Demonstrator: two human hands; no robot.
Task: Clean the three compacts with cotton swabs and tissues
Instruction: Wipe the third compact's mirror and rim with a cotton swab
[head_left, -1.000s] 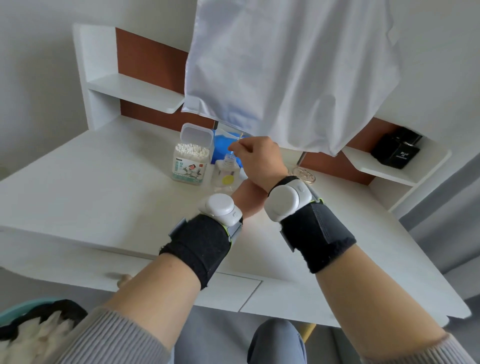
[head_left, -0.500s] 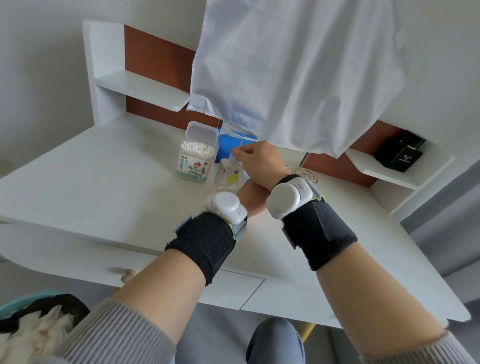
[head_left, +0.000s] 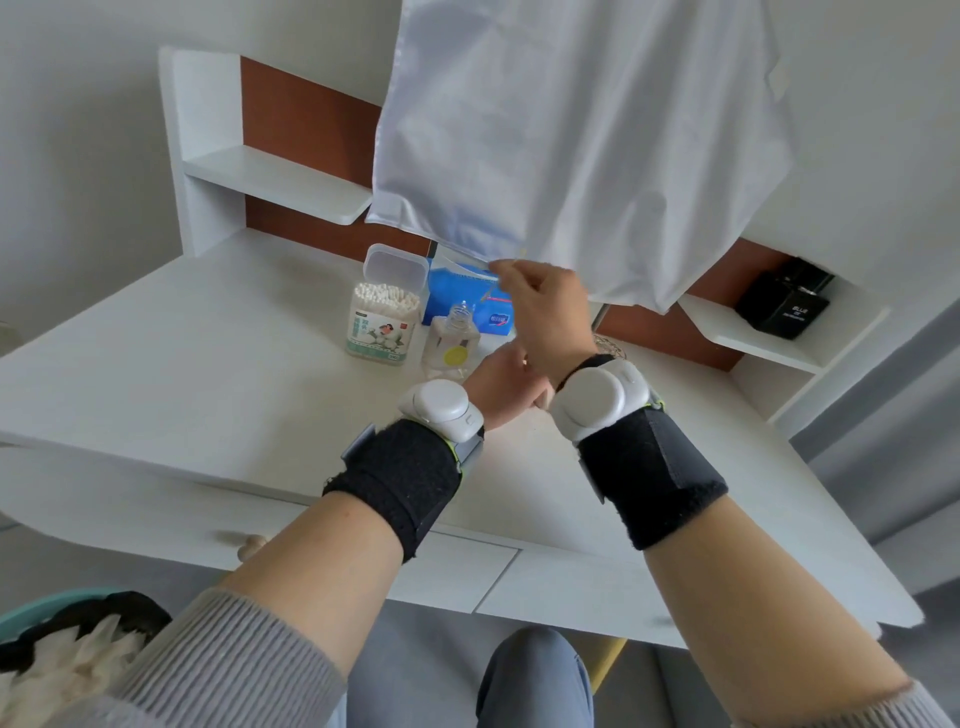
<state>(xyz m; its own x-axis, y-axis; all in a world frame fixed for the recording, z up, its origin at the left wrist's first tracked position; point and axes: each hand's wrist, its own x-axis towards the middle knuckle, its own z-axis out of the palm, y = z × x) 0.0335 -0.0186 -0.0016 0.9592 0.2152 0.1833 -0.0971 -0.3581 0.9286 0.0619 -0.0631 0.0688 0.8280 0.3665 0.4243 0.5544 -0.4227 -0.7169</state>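
My right hand (head_left: 545, 312) is raised over the blue tissue pack (head_left: 457, 296), and its fingertips pinch the white tissue (head_left: 465, 269) sticking out of the top. A thin stick, perhaps a cotton swab, shows just below those fingers. My left hand (head_left: 501, 387) lies low on the desk under my right wrist; its fingers are hidden. One round compact (head_left: 609, 343) peeks out behind my right wrist. The open box of cotton swabs (head_left: 382, 322) stands left of a small clear bottle (head_left: 453, 340). The other compacts are not in view.
A white cloth (head_left: 582, 145) hangs over the back of the white desk (head_left: 208, 364), just above the tissue pack. A black box (head_left: 784, 304) sits on the right shelf. A bin with used tissues (head_left: 67, 654) is at the lower left.
My right hand has moved from the bottle's top up and right to the tissue pack. My left hand has stayed under the right wrist.
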